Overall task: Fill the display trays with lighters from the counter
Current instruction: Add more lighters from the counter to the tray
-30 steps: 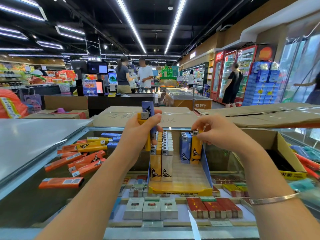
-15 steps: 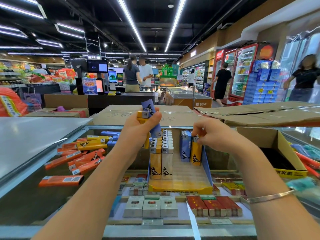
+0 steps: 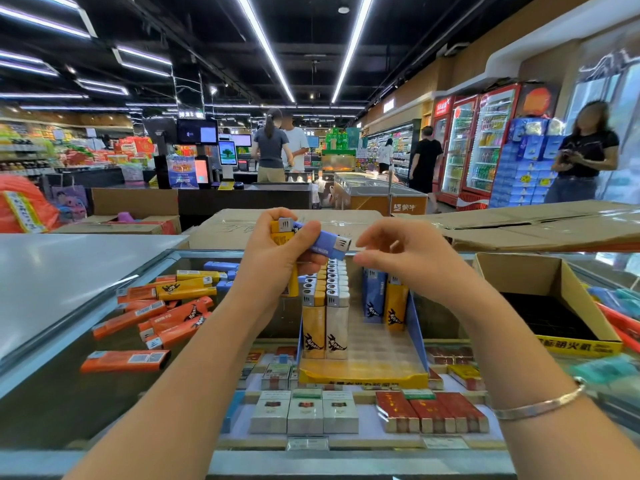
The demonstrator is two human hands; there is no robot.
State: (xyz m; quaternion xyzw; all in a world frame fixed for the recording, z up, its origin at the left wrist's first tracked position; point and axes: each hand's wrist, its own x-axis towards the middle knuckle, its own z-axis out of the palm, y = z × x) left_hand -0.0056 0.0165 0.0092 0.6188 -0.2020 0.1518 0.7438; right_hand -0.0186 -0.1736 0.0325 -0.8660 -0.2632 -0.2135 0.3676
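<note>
My left hand grips several lighters above the display tray: yellow ones upright and a blue lighter tilted out to the right. My right hand hovers just right of the blue lighter's metal head, fingers loosely curled, holding nothing. The blue-walled display tray with a yellow front lip stands on the glass counter. It holds two rows of yellow and white lighters on its left and a blue and a yellow lighter at its back right. Loose orange and yellow lighters lie on the glass to the left.
An open cardboard box with a dark inside stands right of the tray. Cigarette packs lie under the glass. Flat cardboard cartons border the counter's far edge. More loose lighters lie at the far right. Several people stand in the shop behind.
My right hand let go of the yellow lighter in the tray's back right and rose toward my left hand. The blue lighter in my left hand tipped from upright to pointing right.
</note>
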